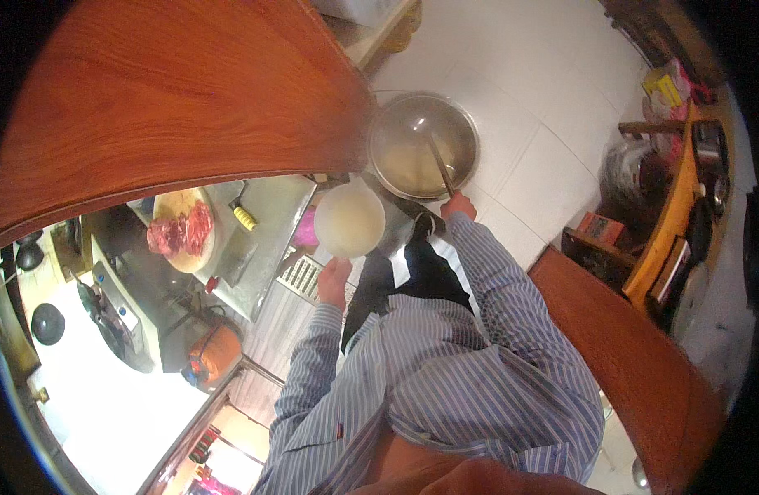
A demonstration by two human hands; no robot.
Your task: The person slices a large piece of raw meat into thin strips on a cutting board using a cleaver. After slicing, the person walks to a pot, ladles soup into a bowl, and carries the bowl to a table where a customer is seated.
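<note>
A large round metal pot [391,176] with cloudy liquid in it stands before me on the pale tiled floor. My right hand [459,208] is closed around the handle of a long utensil [440,162], whose far end reaches into the pot; its shape there is hard to make out. Left of the pot, my left hand [335,281] grips the near edge of a pale round bowl [350,219] that holds cloudy, whitish contents. The bowl is above the floor, close to the pot's lower left side.
A reddish wooden door [200,86] rises at upper left. Under its edge, a metal counter [262,247] bears raw meat [197,229] on a round board [181,263] and a yellow-handled tool [244,218]. An orange gas cylinder [215,356] stands lower left. Cluttered wooden shelving [657,266] lines the right.
</note>
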